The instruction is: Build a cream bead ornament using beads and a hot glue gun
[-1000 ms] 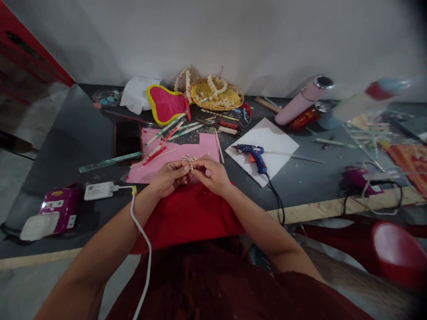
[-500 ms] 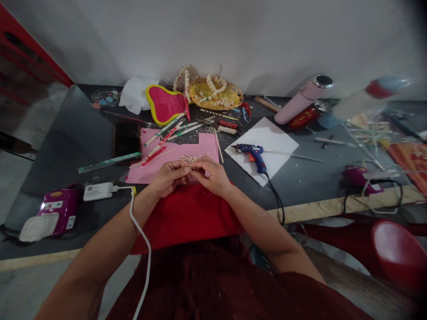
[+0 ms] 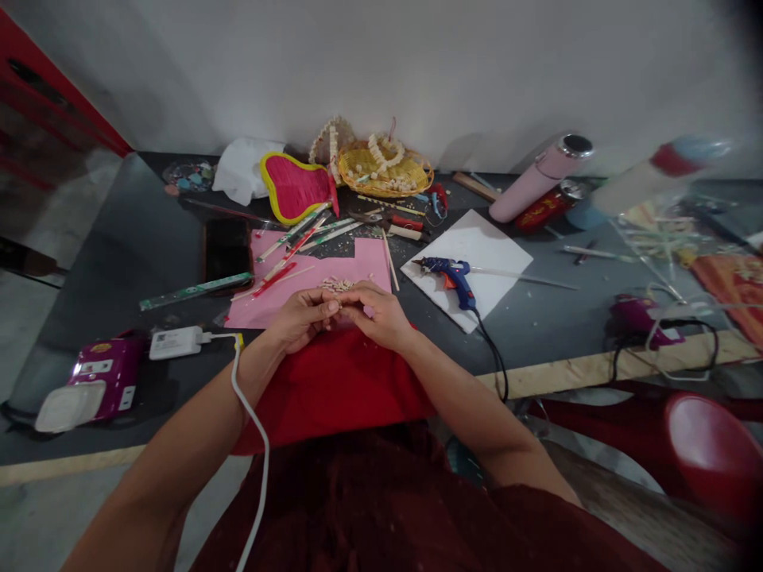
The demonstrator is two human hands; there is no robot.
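My left hand (image 3: 304,319) and my right hand (image 3: 379,316) meet fingertip to fingertip over the front edge of a pink sheet (image 3: 373,258). Both are closed in a pinch, and what sits between the fingertips is too small to make out. Just beyond them lies a little heap of short pale pieces (image 3: 337,284) on the sheet. A red cloth (image 3: 351,389) spreads below my hands. To the right, a blue glue gun (image 3: 454,278) rests on a white board (image 3: 492,298).
Behind stand a wicker basket (image 3: 387,187) and a yellow-edged pink shape (image 3: 295,187). A phone (image 3: 227,253) and purple box (image 3: 110,373) lie left. At the right are a pink flask (image 3: 540,179) and red can (image 3: 548,208). A white cable (image 3: 262,445) crosses my left forearm.
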